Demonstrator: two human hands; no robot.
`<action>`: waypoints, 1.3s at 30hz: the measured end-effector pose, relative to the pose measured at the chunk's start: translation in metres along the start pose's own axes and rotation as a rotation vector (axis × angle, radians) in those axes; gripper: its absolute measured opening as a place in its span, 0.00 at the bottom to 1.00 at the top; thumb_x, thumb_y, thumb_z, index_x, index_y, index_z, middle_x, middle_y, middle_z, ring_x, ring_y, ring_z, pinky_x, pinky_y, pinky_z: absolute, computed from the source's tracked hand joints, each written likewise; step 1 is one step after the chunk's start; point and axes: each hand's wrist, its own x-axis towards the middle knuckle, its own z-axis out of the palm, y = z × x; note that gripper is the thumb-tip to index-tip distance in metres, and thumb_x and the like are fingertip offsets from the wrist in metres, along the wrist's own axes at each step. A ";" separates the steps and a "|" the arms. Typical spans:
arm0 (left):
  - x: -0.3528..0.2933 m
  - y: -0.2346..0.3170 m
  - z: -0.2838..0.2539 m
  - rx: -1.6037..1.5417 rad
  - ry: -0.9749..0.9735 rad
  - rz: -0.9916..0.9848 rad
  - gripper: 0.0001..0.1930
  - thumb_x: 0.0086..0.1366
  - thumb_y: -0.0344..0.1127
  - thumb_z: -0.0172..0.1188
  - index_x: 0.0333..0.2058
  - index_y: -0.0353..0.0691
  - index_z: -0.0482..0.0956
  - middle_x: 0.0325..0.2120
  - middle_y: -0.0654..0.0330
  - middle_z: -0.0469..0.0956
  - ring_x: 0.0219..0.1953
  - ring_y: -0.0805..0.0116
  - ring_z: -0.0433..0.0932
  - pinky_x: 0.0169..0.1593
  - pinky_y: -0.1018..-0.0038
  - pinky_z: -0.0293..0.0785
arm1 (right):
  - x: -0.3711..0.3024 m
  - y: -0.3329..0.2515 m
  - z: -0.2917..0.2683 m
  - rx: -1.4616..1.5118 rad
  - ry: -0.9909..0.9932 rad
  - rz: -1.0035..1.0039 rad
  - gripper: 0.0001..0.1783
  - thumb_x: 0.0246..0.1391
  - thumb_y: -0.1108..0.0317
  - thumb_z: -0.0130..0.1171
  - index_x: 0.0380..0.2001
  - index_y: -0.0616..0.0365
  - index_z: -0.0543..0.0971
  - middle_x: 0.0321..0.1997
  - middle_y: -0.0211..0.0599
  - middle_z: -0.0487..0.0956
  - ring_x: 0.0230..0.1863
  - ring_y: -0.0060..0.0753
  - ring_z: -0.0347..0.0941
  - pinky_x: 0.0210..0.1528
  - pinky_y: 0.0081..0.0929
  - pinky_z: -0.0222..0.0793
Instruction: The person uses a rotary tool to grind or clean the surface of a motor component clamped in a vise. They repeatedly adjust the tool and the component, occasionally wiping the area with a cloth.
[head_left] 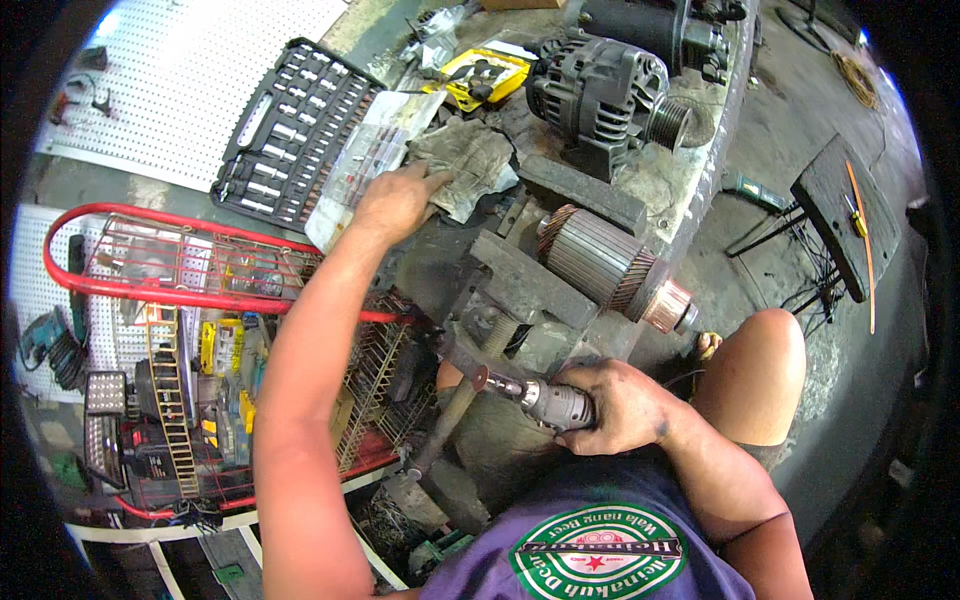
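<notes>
My right hand [622,405] grips a small grey rotary tool [545,398] with a round disc at its tip, held just in front of the bench vise [525,290]. The vise clamps a motor armature [600,265] with a copper end pointing right. My left hand [398,200] reaches across the bench. Its fingers rest on a dirty grey rag [475,160], beside a clear plastic case of small bits [365,160].
An open black socket set [290,125] lies at the back left. A grey alternator [600,90] and a yellow tray [485,75] sit on the bench. A red wire rack [190,270] of tools stands at left. My bare knee [755,370] is at right.
</notes>
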 end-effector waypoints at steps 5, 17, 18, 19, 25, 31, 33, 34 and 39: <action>0.038 -0.008 -0.016 -0.099 0.406 -0.263 0.18 0.70 0.46 0.65 0.55 0.46 0.85 0.42 0.46 0.86 0.45 0.40 0.86 0.49 0.49 0.83 | -0.002 0.003 0.001 0.012 0.056 -0.083 0.30 0.44 0.56 0.78 0.49 0.60 0.84 0.33 0.53 0.85 0.37 0.54 0.86 0.43 0.44 0.80; 0.034 -0.024 -0.117 -0.111 0.423 -0.537 0.29 0.72 0.57 0.63 0.59 0.38 0.81 0.42 0.39 0.88 0.47 0.37 0.87 0.53 0.48 0.82 | -0.030 -0.006 0.015 0.098 0.095 -0.071 0.29 0.45 0.60 0.79 0.50 0.59 0.82 0.38 0.49 0.86 0.40 0.51 0.86 0.46 0.43 0.80; 0.027 -0.015 -0.110 -0.081 0.291 -0.491 0.33 0.70 0.57 0.66 0.64 0.40 0.78 0.44 0.41 0.88 0.50 0.39 0.87 0.55 0.50 0.83 | -0.035 -0.006 0.015 0.124 0.099 -0.099 0.28 0.46 0.64 0.79 0.51 0.60 0.82 0.40 0.46 0.87 0.42 0.45 0.86 0.48 0.40 0.81; 0.019 -0.005 -0.104 -0.159 0.248 -0.457 0.34 0.68 0.56 0.69 0.66 0.43 0.77 0.46 0.41 0.88 0.49 0.41 0.87 0.54 0.51 0.83 | -0.040 -0.005 0.015 0.137 0.086 -0.090 0.28 0.48 0.67 0.78 0.53 0.61 0.82 0.42 0.42 0.88 0.44 0.38 0.86 0.50 0.37 0.81; -0.066 0.055 -0.094 -0.442 0.164 -0.414 0.32 0.65 0.50 0.73 0.64 0.42 0.80 0.45 0.45 0.88 0.43 0.49 0.89 0.51 0.57 0.83 | -0.088 0.006 -0.002 0.575 0.414 -0.142 0.47 0.41 0.47 0.83 0.56 0.68 0.77 0.42 0.41 0.85 0.39 0.32 0.83 0.44 0.28 0.78; -0.164 0.105 -0.103 -0.857 0.327 -0.485 0.23 0.67 0.35 0.74 0.59 0.37 0.83 0.40 0.54 0.89 0.40 0.67 0.87 0.48 0.69 0.82 | -0.129 0.012 -0.032 1.019 0.703 -0.358 0.48 0.52 0.35 0.76 0.59 0.63 0.69 0.36 0.50 0.80 0.36 0.46 0.84 0.39 0.40 0.84; -0.190 0.130 -0.102 -0.942 0.429 -0.433 0.21 0.67 0.32 0.73 0.57 0.35 0.84 0.39 0.55 0.89 0.40 0.69 0.86 0.48 0.70 0.82 | -0.138 0.012 -0.034 1.086 0.726 -0.391 0.46 0.55 0.34 0.72 0.59 0.63 0.70 0.38 0.51 0.80 0.36 0.45 0.83 0.41 0.41 0.85; -0.202 0.148 -0.100 -0.972 0.461 -0.426 0.19 0.67 0.30 0.73 0.55 0.34 0.84 0.39 0.55 0.89 0.41 0.69 0.86 0.49 0.70 0.82 | -0.143 0.011 -0.032 1.036 0.806 -0.344 0.45 0.54 0.36 0.72 0.59 0.63 0.70 0.39 0.50 0.80 0.37 0.45 0.83 0.42 0.40 0.85; -0.231 0.245 -0.072 -1.011 0.376 -0.010 0.16 0.60 0.30 0.76 0.46 0.40 0.86 0.40 0.54 0.90 0.41 0.54 0.90 0.47 0.62 0.86 | -0.174 0.011 -0.021 0.747 1.001 -0.132 0.42 0.51 0.42 0.73 0.57 0.64 0.72 0.43 0.48 0.80 0.39 0.42 0.83 0.43 0.40 0.84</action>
